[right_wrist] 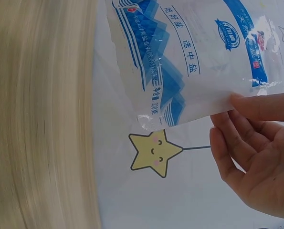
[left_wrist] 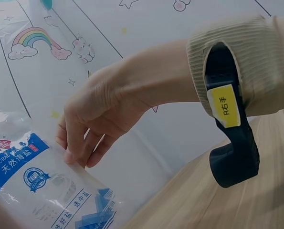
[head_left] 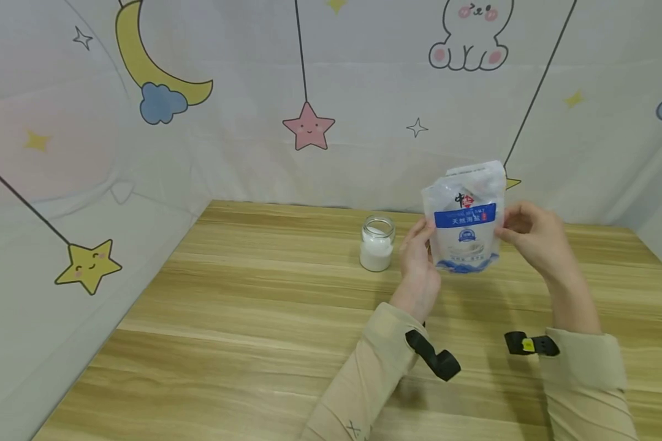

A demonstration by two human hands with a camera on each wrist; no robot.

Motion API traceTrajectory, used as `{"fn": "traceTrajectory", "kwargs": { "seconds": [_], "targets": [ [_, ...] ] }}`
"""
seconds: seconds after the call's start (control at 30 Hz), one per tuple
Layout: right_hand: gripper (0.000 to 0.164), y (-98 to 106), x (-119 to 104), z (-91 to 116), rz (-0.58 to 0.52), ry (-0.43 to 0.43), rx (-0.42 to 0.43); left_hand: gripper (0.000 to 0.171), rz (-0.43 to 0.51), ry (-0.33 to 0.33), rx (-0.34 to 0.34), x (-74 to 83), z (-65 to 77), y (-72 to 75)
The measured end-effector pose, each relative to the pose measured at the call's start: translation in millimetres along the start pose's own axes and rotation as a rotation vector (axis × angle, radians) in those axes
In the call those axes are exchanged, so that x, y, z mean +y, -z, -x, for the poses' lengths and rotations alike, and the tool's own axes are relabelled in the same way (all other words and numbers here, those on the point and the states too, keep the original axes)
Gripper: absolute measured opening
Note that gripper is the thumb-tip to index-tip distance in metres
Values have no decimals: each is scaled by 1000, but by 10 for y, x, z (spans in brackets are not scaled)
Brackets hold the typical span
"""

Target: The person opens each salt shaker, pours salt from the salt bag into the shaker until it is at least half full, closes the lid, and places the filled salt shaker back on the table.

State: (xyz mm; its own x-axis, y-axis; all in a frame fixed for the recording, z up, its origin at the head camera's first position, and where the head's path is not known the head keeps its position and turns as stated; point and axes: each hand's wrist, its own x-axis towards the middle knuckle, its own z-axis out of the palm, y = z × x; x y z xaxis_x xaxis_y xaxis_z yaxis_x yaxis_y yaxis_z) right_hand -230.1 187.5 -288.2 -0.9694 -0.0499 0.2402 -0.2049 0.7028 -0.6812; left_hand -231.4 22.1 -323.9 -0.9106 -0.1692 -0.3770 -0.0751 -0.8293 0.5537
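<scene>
A white and blue stand-up bag of sea salt (head_left: 466,242) is held upright above the table, its printed front towards me. On its left edge, my left hand (head_left: 419,272) grips it low down, some fingers hidden behind the bag. My right hand (head_left: 543,242) pinches the right edge between thumb and fingers. In the right wrist view, the thumb of the right hand (right_wrist: 261,152) lies at the edge of the clear-sided salt bag (right_wrist: 199,57). The left wrist view also catches the right hand (left_wrist: 101,114) at the edge of the bag (left_wrist: 60,186).
A lidless glass jar (head_left: 376,245) partly filled with white grains stands on the wooden table (head_left: 243,318), just left of my left hand. Behind the table hangs a white curtain (head_left: 364,79) printed with stars, a moon and animals. Black straps circle both sleeves.
</scene>
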Motion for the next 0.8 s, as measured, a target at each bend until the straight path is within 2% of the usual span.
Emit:
{"fn": "traceTrajectory", "kwargs": {
  "seconds": [0.27, 0.5, 0.8],
  "targets": [
    [20, 20, 85, -14, 34, -11, -55, 16, -7, 36, -29, -12, -15, 17],
    [23, 16, 140, -13, 25, -59, -124, 12, -4, 32, -42, -23, -33, 19],
    [23, 11, 193, -2, 42, -123, -218, 13, -103, 25, -8, -48, -26, 27]
  ]
}}
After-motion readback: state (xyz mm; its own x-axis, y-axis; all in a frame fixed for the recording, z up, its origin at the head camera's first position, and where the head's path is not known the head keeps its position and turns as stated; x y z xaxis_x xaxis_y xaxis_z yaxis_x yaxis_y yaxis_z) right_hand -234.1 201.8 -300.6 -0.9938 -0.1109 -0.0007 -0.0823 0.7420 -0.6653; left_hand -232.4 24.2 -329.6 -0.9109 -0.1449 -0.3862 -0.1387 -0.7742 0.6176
